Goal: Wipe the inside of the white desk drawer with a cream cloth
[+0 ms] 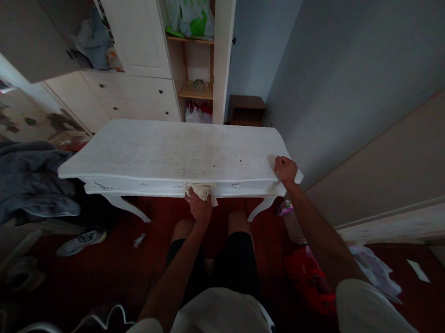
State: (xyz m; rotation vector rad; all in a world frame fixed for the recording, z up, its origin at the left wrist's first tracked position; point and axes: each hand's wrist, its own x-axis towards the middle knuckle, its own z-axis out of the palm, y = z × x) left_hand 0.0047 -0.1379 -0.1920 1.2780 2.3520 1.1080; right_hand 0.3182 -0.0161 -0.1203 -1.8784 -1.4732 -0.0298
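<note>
A white table (149, 146) with curved legs stands before me, its top smudged with grey-brown marks around the middle. My left hand (200, 206) grips a cream cloth (201, 190) and presses it against the table's front face, just below the top edge. At the table's right end my right hand (286, 169) rests on the top near the front corner, its fingers curled closed. Nothing shows inside that fist. A small white knob (236, 185) sits on the front face between my two hands.
Behind the table stands a white cabinet (139, 96) with open shelves. Grey clothing (23, 178) lies at the left, above a shoe (82, 242) on the red floor. A red bag (308, 279) and a plastic bag (375, 270) lie at the right, beside the wall.
</note>
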